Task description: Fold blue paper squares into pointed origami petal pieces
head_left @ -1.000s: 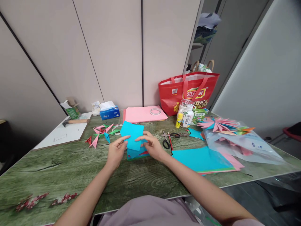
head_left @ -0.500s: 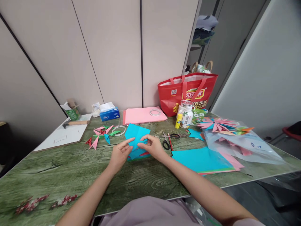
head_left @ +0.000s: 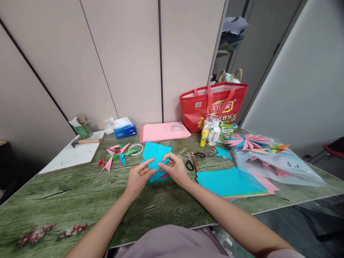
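Between my hands is a blue sheet of paper (head_left: 156,152) with crease lines across it, raised over a small stack of coloured paper that mostly stays hidden below. My left hand (head_left: 140,177) pinches the sheet's left side between thumb and forefinger. On the right edge, the bent fingers and thumb of my right hand (head_left: 174,167) grip the same sheet. Scissors (head_left: 190,161) with black handles and a red pencil (head_left: 194,162) lie just right of my right hand. Folded paper pieces (head_left: 118,154) in pink, green, red and blue are scattered to the left, beside a tape roll (head_left: 135,149).
A blue paper stack (head_left: 231,181) lies at right, near a plastic bag (head_left: 285,166) with paper stars. Behind stand a red bag (head_left: 193,111), white bottles (head_left: 213,132) and a glue stick (head_left: 204,138). Pink paper (head_left: 158,132), a tissue box (head_left: 125,129) and a hammer (head_left: 86,141) lie further left.
My left hand has shifted slightly, its thumb now further onto the blue paper. The paper and my right hand are almost unchanged.
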Motion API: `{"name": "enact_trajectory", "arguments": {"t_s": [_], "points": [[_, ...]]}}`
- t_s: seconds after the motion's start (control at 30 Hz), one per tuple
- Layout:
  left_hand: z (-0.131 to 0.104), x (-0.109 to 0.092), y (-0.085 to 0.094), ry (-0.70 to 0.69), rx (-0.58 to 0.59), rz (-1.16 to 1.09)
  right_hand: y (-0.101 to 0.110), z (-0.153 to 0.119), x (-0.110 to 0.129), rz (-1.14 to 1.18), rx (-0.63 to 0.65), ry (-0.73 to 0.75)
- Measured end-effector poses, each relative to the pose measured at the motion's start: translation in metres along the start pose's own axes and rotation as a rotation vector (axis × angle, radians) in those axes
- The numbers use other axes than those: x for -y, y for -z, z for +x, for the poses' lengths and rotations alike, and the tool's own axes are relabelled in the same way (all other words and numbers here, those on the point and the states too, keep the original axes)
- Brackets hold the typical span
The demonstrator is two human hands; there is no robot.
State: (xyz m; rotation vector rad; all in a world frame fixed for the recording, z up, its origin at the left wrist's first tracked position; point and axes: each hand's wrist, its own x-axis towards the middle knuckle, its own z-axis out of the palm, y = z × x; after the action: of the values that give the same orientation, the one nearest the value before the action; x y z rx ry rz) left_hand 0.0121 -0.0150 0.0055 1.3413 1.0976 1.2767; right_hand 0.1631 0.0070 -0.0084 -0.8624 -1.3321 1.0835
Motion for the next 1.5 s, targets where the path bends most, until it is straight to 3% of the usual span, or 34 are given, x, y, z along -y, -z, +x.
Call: {"name": "enact_trajectory", "arguments": {"t_s": [0.17,1.07,1.5], "points": [[-0.002,-0.006,-0.003,0.029,-0.027,-0.01,-0.001,0.0,0.001,-0.03,-0.002,0.028],[0.002,0.006,0.0,0.049,-0.017,-0.08,0.002,-0.001,-0.003,-0.125,-0.048,0.079],[0.0,0.003,-0.004,0.052,-0.026,-0.134,-0.001,0.0,-0.007,-0.015,-0.018,0.048]]}}
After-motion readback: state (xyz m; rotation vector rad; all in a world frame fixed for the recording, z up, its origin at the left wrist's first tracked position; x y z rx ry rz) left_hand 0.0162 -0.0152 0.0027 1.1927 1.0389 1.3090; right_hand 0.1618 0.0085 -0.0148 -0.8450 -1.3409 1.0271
